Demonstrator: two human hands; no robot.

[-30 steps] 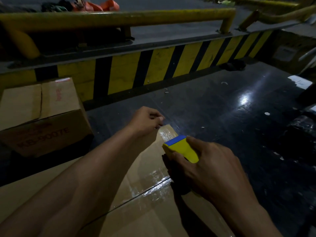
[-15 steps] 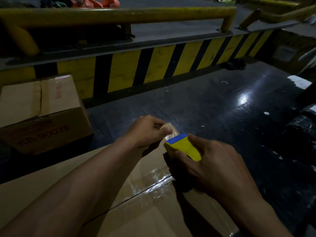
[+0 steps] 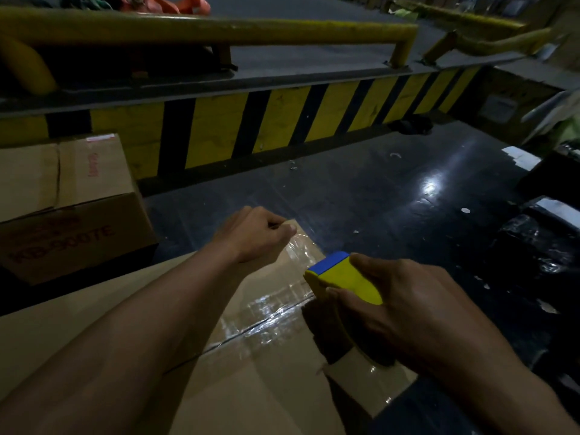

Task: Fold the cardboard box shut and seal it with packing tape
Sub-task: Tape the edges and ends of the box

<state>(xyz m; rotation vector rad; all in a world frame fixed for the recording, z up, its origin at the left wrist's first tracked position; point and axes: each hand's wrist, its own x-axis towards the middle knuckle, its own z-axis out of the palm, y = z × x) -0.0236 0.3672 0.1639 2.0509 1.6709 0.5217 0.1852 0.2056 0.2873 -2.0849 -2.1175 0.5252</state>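
A large cardboard box [image 3: 257, 387] lies in front of me with its flaps folded shut. Shiny clear packing tape [image 3: 276, 306] covers the seam near the far right corner. My left hand [image 3: 254, 235] pinches the free end of the tape at that corner, fingers closed. My right hand [image 3: 395, 306] grips a yellow tape dispenser with a blue edge [image 3: 342, 276], held just above the box's right edge. A clear strip of tape runs between the two hands.
A second, closed cardboard box [image 3: 62, 199] sits on the dark floor at left. Behind runs a yellow-and-black striped curb [image 3: 282, 120] with a yellow guard rail [image 3: 219, 29]. Black wrapped bundles [image 3: 539, 243] lie at right, with scraps of litter on the floor.
My left hand has shifted slightly along the box's far corner, still pinching the tape. My right hand has kept the dispenser close to it; its position is nearly unchanged.
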